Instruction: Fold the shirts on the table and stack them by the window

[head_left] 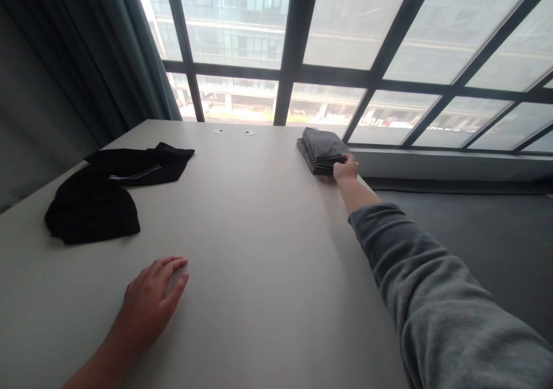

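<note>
At the far right corner of the white table (242,233) lies a folded stack of grey cloth (326,145) with striped edges. My right hand (346,167) reaches out to it, fingers pinched on its near right corner. Nearer to me on the left, my left hand (155,288) rests on the tabletop, thumb apart from the fingers, with nothing in it. Beyond that hand, a crumpled black garment (95,204) with a thin light stripe spreads over the left part of the table, not touched by either hand.
Two small round fittings (219,131) are set in the tabletop near its far edge. Behind the table stands a large window with dark frames (294,49). A dark curtain (108,49) hangs at the left. Grey floor (466,233) shows beyond the table's right edge.
</note>
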### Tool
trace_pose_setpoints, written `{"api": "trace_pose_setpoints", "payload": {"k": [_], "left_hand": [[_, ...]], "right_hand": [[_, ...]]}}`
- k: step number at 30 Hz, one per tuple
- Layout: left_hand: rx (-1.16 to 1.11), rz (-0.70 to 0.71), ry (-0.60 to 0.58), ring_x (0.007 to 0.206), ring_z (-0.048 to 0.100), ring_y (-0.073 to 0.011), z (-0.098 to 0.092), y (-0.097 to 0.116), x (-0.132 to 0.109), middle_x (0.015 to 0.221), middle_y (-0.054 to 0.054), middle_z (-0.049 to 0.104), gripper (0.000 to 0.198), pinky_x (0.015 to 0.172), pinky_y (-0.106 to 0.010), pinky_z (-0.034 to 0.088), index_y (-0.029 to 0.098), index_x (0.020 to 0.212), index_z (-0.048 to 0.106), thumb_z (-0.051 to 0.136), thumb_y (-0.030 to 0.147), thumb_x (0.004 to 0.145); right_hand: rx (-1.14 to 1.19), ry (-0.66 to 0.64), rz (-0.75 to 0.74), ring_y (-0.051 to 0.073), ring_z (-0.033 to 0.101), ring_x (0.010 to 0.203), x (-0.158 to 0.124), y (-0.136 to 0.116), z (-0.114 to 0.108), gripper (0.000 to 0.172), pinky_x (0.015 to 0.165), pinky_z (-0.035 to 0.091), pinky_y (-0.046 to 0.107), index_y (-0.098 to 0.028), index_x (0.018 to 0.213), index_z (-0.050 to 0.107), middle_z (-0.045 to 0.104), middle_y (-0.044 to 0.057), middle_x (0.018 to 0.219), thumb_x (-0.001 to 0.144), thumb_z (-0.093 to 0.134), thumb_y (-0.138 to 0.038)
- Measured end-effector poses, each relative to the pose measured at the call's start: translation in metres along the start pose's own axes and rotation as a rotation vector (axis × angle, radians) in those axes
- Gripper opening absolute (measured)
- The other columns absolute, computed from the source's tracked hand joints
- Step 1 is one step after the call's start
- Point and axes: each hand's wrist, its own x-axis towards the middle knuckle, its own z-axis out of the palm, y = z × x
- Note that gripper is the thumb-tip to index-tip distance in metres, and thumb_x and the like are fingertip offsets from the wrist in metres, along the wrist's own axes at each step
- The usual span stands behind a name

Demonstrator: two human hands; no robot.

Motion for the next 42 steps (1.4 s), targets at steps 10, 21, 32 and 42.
{"api": "trace_pose_setpoints", "payload": {"k": [10, 21, 32, 42], "left_hand": [[0.134, 0.331, -0.206, 0.158, 0.037, -0.0270, 0.022, 0.039, 0.022, 0.171, -0.010, 0.041, 0.063, 0.132, -0.048, 0.023, 0.017, 0.162, 0.046, 0.038, 0.041, 0.104], [0.182, 0.451, -0.421, 0.166, 0.014, -0.0285, 0.029, 0.083, 0.068, 0.178, -0.011, 0.015, 0.068, 0.132, -0.056, 0.010, 0.020, 0.172, 0.023, 0.029, 0.046, 0.109], [0.124, 0.589, -0.467, 0.166, 0.012, -0.0265, 0.017, 0.066, 0.005, 0.178, -0.006, 0.014, 0.070, 0.134, -0.051, 0.005, 0.026, 0.172, 0.021, 0.029, 0.057, 0.110], [0.210, 0.210, -0.226, 0.162, 0.026, -0.0360, 0.001, -0.001, 0.052, 0.174, -0.014, 0.033, 0.062, 0.129, -0.055, 0.023, 0.023, 0.162, 0.049, 0.043, 0.046, 0.104]], "right_hand": [[-0.354, -0.672, -0.553, 0.034, 0.048, 0.144, -0.187, -0.011, -0.057, 0.054, 0.126, 0.033, 0.049, -0.013, 0.145, 0.065, 0.058, 0.020, 0.150, 0.098, 0.047, -0.031], [-0.417, -0.974, -0.557, 0.034, 0.024, 0.163, -0.286, -0.078, -0.082, 0.066, 0.131, 0.016, 0.057, -0.015, 0.165, 0.042, 0.029, 0.016, 0.174, 0.104, 0.043, -0.037], [-0.318, -1.087, -0.676, 0.036, 0.025, 0.162, -0.322, -0.097, -0.114, 0.065, 0.132, 0.017, 0.057, -0.022, 0.165, 0.044, 0.029, 0.012, 0.175, 0.105, 0.045, -0.045], [-0.224, -1.099, -0.671, 0.034, 0.033, 0.159, -0.309, -0.094, -0.116, 0.061, 0.132, 0.020, 0.056, -0.025, 0.160, 0.054, 0.039, 0.011, 0.171, 0.102, 0.054, -0.045]]}}
